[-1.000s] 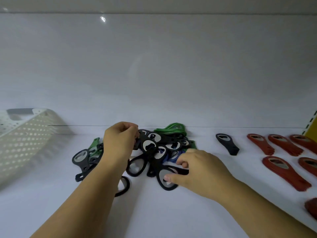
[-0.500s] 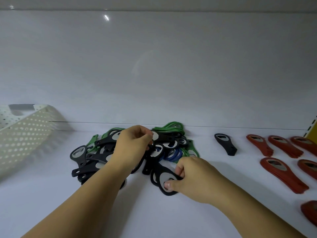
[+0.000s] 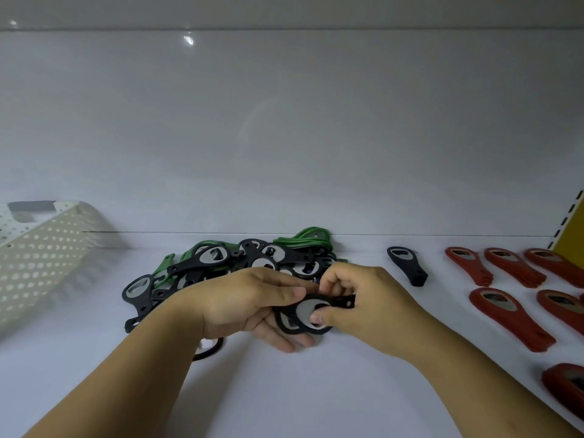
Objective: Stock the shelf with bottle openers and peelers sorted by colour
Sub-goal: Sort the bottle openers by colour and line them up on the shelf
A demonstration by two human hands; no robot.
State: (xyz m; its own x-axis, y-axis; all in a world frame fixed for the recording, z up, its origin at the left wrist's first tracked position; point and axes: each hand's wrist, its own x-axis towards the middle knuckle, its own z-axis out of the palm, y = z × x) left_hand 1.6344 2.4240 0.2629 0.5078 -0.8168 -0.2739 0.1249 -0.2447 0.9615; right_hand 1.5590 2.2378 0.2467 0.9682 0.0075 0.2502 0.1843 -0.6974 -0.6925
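- Black bottle opener: held between both hands, just above the shelf surface, near the front edge of the mixed pile. Its round head points left and its handle points right. A second black rim shows directly beneath it; whether this is a separate opener cannot be told.
- Left hand: narrow grip on the opener's head, thumb on top at the rim, fingers curled underneath. The forearm enters from the near left, palm turned to the right.
- Right hand: narrow grip on the same opener, thumb tip pressed on the metal insert, fingers curled over the handle end. The forearm enters from the near right.
- Pile of black and green openers: lies just beyond the hands, against the far edge of the shelf, with pieces overlapping.
- Single black opener: lies alone, right of the pile and apart from it.
- Red openers: laid out in rows at the far right, well apart from the pile.
- White perforated basket: tilted, at the far left.
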